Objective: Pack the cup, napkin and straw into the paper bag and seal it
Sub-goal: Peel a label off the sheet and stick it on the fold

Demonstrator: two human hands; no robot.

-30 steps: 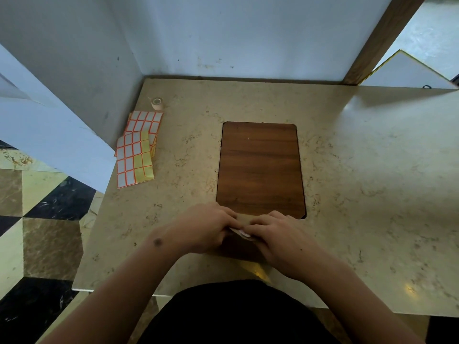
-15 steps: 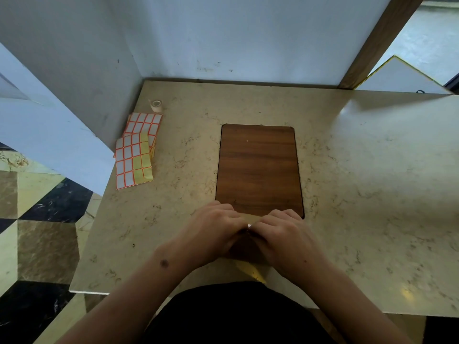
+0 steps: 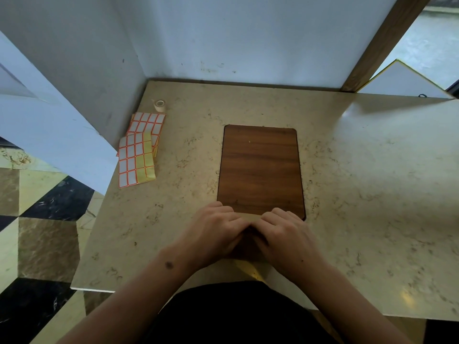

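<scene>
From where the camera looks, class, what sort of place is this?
Probably a shop or café packing counter: a marble-look countertop with an inset wooden panel, sticker label sheets and a tape roll.

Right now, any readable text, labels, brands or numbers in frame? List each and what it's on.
None readable.
Label sticker sheets: white and yellow blanks with orange borders, no print visible.
Tape roll: no marking visible.
Brown item under the left hand and right hand: mostly hidden, no text shows.
</scene>
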